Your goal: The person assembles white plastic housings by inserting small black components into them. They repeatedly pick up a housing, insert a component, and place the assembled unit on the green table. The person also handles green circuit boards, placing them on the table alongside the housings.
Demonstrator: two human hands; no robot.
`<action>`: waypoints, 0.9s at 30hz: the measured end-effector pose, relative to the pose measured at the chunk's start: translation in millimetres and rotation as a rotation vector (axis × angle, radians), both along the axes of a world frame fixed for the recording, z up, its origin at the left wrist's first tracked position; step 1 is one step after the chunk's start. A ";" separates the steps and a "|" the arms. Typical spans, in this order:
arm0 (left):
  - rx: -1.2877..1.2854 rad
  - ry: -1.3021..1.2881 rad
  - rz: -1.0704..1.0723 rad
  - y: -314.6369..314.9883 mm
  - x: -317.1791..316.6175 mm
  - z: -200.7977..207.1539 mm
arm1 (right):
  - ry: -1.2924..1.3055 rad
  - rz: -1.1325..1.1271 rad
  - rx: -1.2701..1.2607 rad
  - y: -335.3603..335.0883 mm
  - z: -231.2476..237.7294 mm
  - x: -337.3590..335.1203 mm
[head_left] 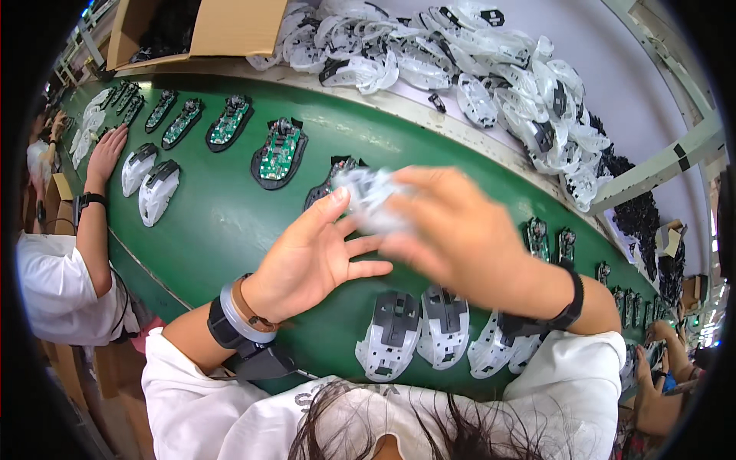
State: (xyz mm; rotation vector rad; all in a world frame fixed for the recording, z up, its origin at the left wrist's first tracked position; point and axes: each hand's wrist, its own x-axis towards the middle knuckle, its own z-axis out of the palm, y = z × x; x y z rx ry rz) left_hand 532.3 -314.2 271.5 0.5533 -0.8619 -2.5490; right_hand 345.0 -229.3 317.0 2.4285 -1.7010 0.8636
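Observation:
In front of me, my right hand (460,230), blurred by motion, grips a white computer mouse shell (366,198), also smeared. Palm up and fingers apart, my left hand (310,257) is just to its left. Its thumb tip is close to the shell; whether they touch I cannot tell. Partly covered behind the shell, a black mouse base (318,193) lies on the green work surface. To the left of it, another mouse base with a green circuit board (280,157) lies uncovered. White and grey mouse shells (389,333) sit close to my body.
A row of mouse bases (230,123) runs along the green bench (207,238). Beyond its edge lies a heap of clear-bagged shells (429,54). At the far left stands a cardboard box (238,27). Co-workers' hands (107,153) are at both ends, and a metal post (659,161) stands right.

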 end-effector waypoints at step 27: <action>-0.399 -0.124 -0.069 -21.2 26.0 -1.7 | 0.080 0.160 -0.109 -18.2 -7.5 20.1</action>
